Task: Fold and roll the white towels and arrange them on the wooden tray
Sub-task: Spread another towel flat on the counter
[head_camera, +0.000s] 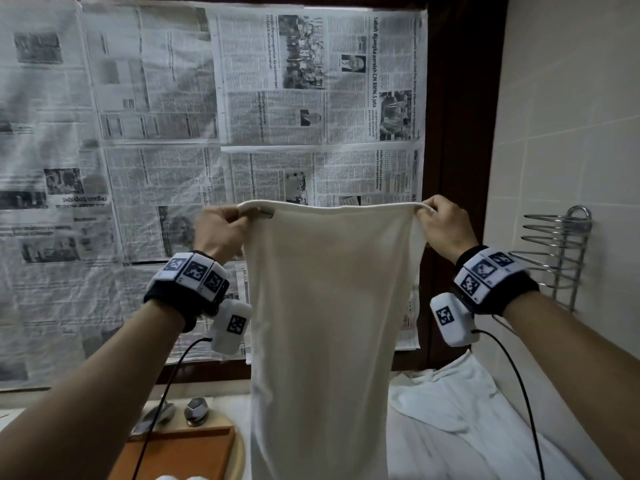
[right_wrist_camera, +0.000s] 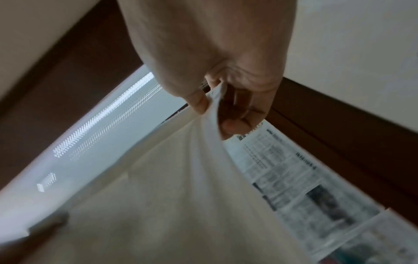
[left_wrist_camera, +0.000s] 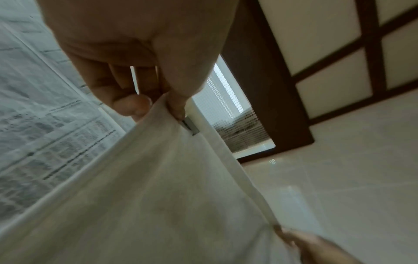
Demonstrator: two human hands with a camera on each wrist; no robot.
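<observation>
A white towel hangs full length in front of me, stretched flat between both hands at chest height. My left hand pinches its top left corner, thumb against curled fingers, beside a small dark label. My right hand pinches the top right corner the same way. The left wrist view shows the towel running down from my left hand; the right wrist view shows the towel held by my right hand. The wooden tray lies low at the left, partly behind my forearm.
More white towels lie crumpled on the counter at lower right. Newspaper sheets cover the window behind. A chrome wire rack is fixed to the tiled right wall. Metal tap handles stand just behind the tray.
</observation>
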